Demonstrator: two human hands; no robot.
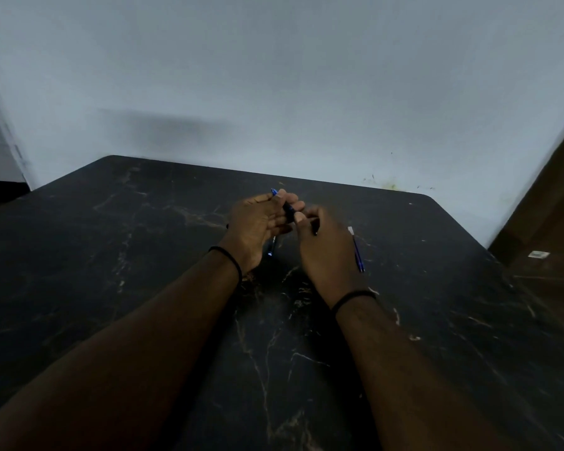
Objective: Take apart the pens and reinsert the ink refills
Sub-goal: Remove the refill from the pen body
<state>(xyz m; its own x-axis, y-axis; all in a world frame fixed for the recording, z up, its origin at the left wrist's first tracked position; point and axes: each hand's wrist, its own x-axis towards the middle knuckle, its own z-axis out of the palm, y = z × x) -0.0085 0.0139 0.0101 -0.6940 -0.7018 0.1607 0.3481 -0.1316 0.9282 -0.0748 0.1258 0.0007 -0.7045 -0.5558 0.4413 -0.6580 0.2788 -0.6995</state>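
Observation:
My left hand [258, 224] is curled around a dark blue pen [287, 207] whose blue end pokes out above my fingers. My right hand [326, 245] meets it from the right, fingertips pinching the pen's lower part, which is mostly hidden. Below my left palm lies another dark pen [271, 247] on the table, partly covered. A thin blue ink refill [357, 250] with a white end lies on the table just right of my right hand, apart from it.
A black marble-patterned table [144, 255] stands against a pale wall. A brown wooden surface [554, 222] rises at the right, with a small white label low on it. The table's rounded far corners are in view.

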